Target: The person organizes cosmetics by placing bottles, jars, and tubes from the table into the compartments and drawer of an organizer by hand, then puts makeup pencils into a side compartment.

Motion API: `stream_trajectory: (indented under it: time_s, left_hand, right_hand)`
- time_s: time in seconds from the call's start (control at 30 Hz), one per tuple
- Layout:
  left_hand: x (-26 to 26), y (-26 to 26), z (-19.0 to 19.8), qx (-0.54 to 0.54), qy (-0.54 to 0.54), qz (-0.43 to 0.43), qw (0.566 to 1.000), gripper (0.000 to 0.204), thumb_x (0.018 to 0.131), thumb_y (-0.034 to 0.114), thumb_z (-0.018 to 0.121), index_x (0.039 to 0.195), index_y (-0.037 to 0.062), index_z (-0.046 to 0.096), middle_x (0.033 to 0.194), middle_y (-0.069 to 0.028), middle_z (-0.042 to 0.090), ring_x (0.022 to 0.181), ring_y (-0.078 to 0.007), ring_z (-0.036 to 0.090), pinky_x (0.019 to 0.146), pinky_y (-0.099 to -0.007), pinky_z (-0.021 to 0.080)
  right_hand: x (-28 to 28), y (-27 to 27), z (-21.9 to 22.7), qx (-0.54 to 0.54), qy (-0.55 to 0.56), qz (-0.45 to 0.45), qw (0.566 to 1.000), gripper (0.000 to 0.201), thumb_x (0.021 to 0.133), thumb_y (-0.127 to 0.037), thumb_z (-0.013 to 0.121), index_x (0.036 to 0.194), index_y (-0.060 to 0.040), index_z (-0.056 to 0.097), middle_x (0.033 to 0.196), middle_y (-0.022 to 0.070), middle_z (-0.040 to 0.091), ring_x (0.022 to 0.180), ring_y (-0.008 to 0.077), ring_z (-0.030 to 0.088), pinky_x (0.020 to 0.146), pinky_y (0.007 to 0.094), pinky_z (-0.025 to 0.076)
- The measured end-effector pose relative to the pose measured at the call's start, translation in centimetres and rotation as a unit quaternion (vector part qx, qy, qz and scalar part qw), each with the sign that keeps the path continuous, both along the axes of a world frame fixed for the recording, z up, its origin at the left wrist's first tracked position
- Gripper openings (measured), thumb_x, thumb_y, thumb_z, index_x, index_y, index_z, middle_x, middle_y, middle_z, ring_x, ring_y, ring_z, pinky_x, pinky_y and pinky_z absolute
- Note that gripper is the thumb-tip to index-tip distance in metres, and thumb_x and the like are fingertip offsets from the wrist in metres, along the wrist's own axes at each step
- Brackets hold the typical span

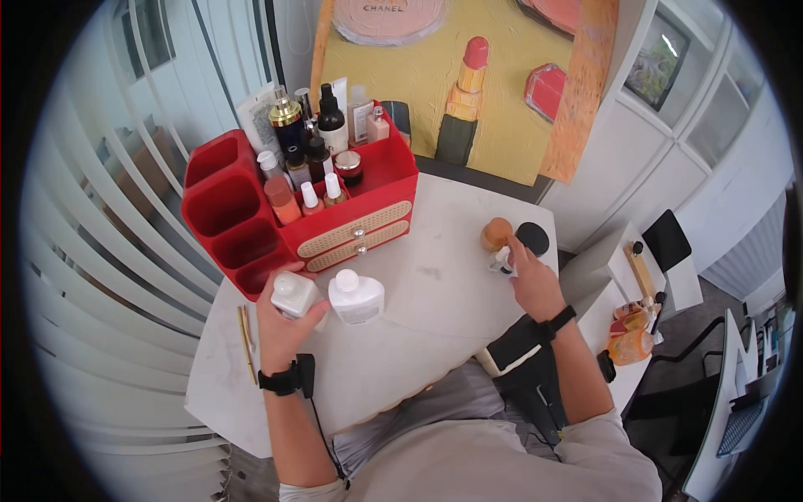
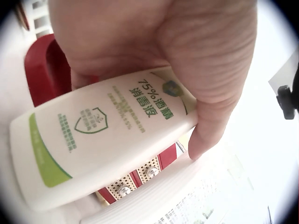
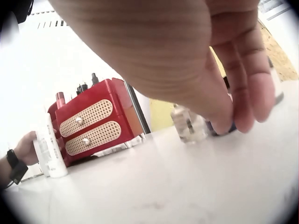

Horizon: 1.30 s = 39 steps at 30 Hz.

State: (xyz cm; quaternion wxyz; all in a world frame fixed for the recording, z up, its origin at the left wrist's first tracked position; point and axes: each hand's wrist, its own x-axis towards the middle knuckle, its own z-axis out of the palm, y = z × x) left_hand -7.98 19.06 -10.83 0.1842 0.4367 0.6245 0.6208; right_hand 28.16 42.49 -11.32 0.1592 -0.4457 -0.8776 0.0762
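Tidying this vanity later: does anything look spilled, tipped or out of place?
Nothing spilled. A thin stick lies loose by the table edge, away from the red organizer. A smudge marks the tabletop.

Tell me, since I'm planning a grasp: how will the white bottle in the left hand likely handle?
The white bottle looks like smooth plastic, so probably stiff yet somewhat slippery. The left hand wraps it with one hand, suggesting it is fairly light. Its flattish sides make rolling unlikely; set upright, it may tip easily.
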Motion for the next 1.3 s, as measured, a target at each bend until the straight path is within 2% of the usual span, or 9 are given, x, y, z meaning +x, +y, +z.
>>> stream_trajectory:
  time_s: [0.27, 0.33, 0.5, 0.57, 0.63, 0.7, 0.93, 1.13, 1.3]
  left_hand:
    - [-0.4, 0.0, -0.4, 0.007, 0.005, 0.0, 1.0, 0.067, 0.072, 0.007, 0.093, 0.131, 0.0031, 0.063, 0.109, -0.0062, 0.075, 0.1, -0.0127, 0.067, 0.092, -0.0309, 0.054]
    - [-0.4, -0.1, -0.4, 0.011, 0.005, 0.002, 1.0, 0.067, 0.072, 0.007, 0.094, 0.131, 0.0031, 0.063, 0.109, -0.006, 0.075, 0.1, -0.0128, 0.067, 0.092, -0.0309, 0.054]
    - [-0.5, 0.0, -0.6, 0.019, 0.006, -0.005, 1.0, 0.066, 0.072, 0.009, 0.094, 0.13, 0.003, 0.064, 0.109, -0.0058, 0.075, 0.1, -0.013, 0.067, 0.093, -0.0308, 0.054]
    - [-0.6, -0.1, -0.5, 0.014, 0.008, -0.004, 1.0, 0.066, 0.072, 0.009, 0.094, 0.13, 0.0031, 0.064, 0.109, -0.0057, 0.074, 0.101, -0.0131, 0.067, 0.093, -0.0309, 0.054]
    - [-0.6, -0.1, -0.6, 0.009, 0.011, -0.006, 1.0, 0.066, 0.072, 0.01, 0.095, 0.13, 0.0031, 0.064, 0.109, -0.0056, 0.074, 0.101, -0.0133, 0.067, 0.093, -0.031, 0.054]
    - [-0.7, 0.0, -0.8, 0.013, 0.003, -0.006, 1.0, 0.067, 0.072, 0.011, 0.095, 0.13, 0.0032, 0.064, 0.109, -0.0056, 0.073, 0.102, -0.0138, 0.067, 0.094, -0.0313, 0.054]
    - [-0.6, 0.1, -0.5, 0.007, 0.015, -0.006, 1.0, 0.065, 0.072, 0.01, 0.094, 0.13, 0.0037, 0.065, 0.109, -0.0054, 0.073, 0.101, -0.0146, 0.067, 0.093, -0.0317, 0.054]
    - [-0.5, 0.1, -0.4, 0.001, 0.019, -0.002, 1.0, 0.065, 0.072, 0.01, 0.095, 0.13, 0.0042, 0.064, 0.108, -0.005, 0.075, 0.1, -0.0139, 0.067, 0.093, -0.0329, 0.055]
    - [-0.2, 0.0, -0.2, 0.0, 0.031, 0.009, 0.999, 0.065, 0.072, 0.009, 0.095, 0.13, 0.0042, 0.064, 0.108, -0.0042, 0.074, 0.099, -0.0137, 0.067, 0.093, -0.032, 0.054]
  right_hand:
    - [-0.3, -3.7, -1.3, -0.013, 0.083, -0.006, 0.996, 0.054, 0.084, -0.006, 0.078, 0.135, -0.0074, 0.06, 0.103, 0.0118, 0.068, 0.082, 0.0308, 0.072, 0.07, 0.0429, 0.058]
    - [-2.2, -5.6, -0.5, -0.025, 0.121, 0.135, 0.983, 0.044, 0.086, -0.006, 0.078, 0.127, -0.0066, 0.063, 0.107, 0.014, 0.068, 0.084, 0.036, 0.071, 0.073, 0.0449, 0.059]
    - [-9.5, -4.5, 5.4, -0.041, 0.274, 0.267, 0.923, 0.037, 0.085, -0.01, 0.084, 0.119, -0.0068, 0.07, 0.096, 0.0088, 0.066, 0.073, 0.0232, 0.065, 0.065, 0.0306, 0.053]
    - [-12.5, -2.6, 9.9, -0.021, 0.243, 0.195, 0.95, 0.039, 0.085, -0.011, 0.084, 0.122, -0.0074, 0.07, 0.096, 0.0094, 0.068, 0.074, 0.0248, 0.065, 0.065, 0.0319, 0.052]
    - [-16.4, 0.6, 12.3, 0.091, 0.292, 0.236, 0.923, 0.033, 0.087, -0.016, 0.083, 0.117, -0.0084, 0.072, 0.097, 0.0112, 0.071, 0.081, 0.0279, 0.069, 0.069, 0.0371, 0.055]
    - [-20.3, 3.9, 13.7, 0.192, 0.268, 0.255, 0.909, 0.028, 0.087, -0.022, 0.082, 0.111, -0.0091, 0.073, 0.104, 0.013, 0.074, 0.089, 0.0331, 0.072, 0.076, 0.0435, 0.058]
    - [-28.5, 8.0, 15.0, 0.144, 0.058, 0.232, 0.96, 0.028, 0.082, -0.024, 0.08, 0.105, -0.0103, 0.076, 0.1, 0.0138, 0.077, 0.098, 0.0358, 0.074, 0.084, 0.047, 0.059]
    - [-29.9, 8.1, 15.5, 0.094, -0.058, 0.214, 0.971, 0.024, 0.083, -0.019, 0.072, 0.102, -0.0085, 0.082, 0.102, 0.0224, 0.078, 0.1, 0.0393, 0.076, 0.089, 0.0492, 0.06]
    - [-29.6, 7.8, 15.6, 0.096, -0.108, 0.208, 0.967, 0.024, 0.087, -0.016, 0.068, 0.106, -0.0099, 0.08, 0.105, 0.018, 0.078, 0.102, 0.0381, 0.074, 0.09, 0.048, 0.059]
